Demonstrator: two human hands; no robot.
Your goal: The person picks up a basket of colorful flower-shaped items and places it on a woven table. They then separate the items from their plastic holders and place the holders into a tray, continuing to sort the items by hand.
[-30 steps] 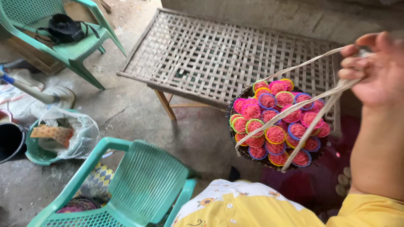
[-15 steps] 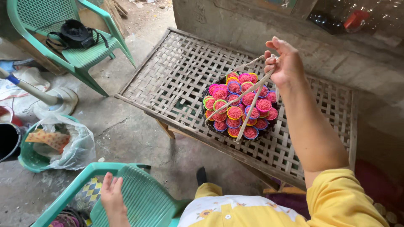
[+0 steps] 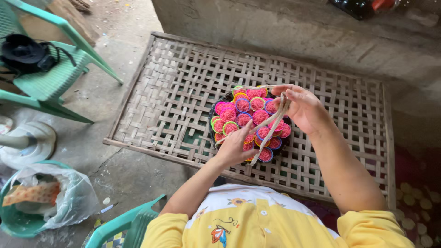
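Left hand (image 3: pixel 234 147) has come up from the chair to the basket (image 3: pixel 250 121) (pink cups inside), fingers spread on its near edge. Right hand (image 3: pixel 303 108) pinches the straps (image 3: pixel 271 128). Basket sits on the woven table (image 3: pixel 156 110).

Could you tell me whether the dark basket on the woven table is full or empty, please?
Full. The dark basket is packed edge to edge with pink cups in coloured rims.

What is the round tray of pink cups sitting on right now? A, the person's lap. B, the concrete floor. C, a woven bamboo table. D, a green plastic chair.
C: the tray rests on the woven bamboo table, with the left hand on its near edge and the right hand holding its straps.
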